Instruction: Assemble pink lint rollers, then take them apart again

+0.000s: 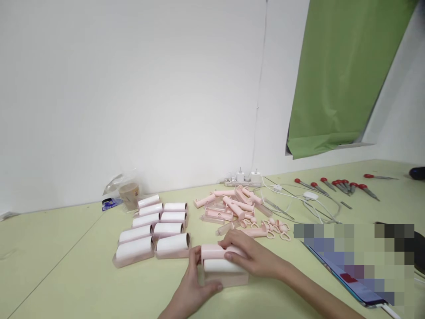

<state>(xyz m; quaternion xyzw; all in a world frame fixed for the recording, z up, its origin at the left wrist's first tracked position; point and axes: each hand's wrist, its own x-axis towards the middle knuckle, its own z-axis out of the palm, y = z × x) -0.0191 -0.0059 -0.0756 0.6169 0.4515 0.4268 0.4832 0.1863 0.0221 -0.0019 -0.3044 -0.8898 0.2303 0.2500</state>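
My left hand (197, 281) is closed around the left end of a clear plastic case (232, 280), its thumb along the near side. Within that case lies a white paper roll (217, 266), apparently a lint roller sheet roll. My right hand (244, 252) grips a pink curved plastic part (210, 251) set against the top and far side of the roll, fingers over it and thumb in front. The right end of the roll is partly covered by my right hand.
Left of my hands, several white rolls in clear cases (134, 249) stand in two columns. Behind them are pink handles (234, 208), heart-shaped pink pieces (284, 235), a bagged cup (129, 197) and a power strip (229, 182). Red-handled tools (353, 187) and a phone (352, 283) lie right.
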